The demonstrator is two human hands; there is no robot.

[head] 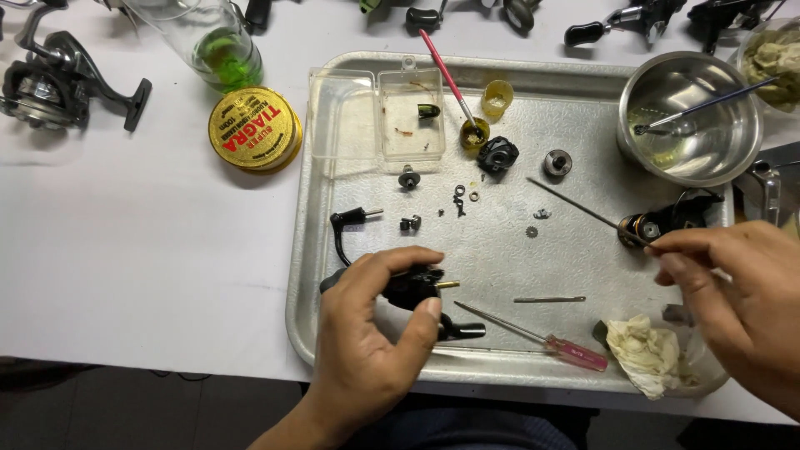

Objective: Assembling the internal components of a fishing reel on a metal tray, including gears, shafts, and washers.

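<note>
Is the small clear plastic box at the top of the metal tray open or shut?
Open. The small clear plastic box has its hinged lid folded flat to the left on the metal tray, a few small parts inside.

The tray (333, 333) under my hands is dull, scuffed metal. The reel body (412, 287) in my left hand (375, 333) is glossy black plastic with a brass pin. My right hand (733, 292) holds a thin steel rod (583, 208). At upper right, the bowl (725, 158) is polished steel; the rag (646, 354) is crumpled cloth.
</note>
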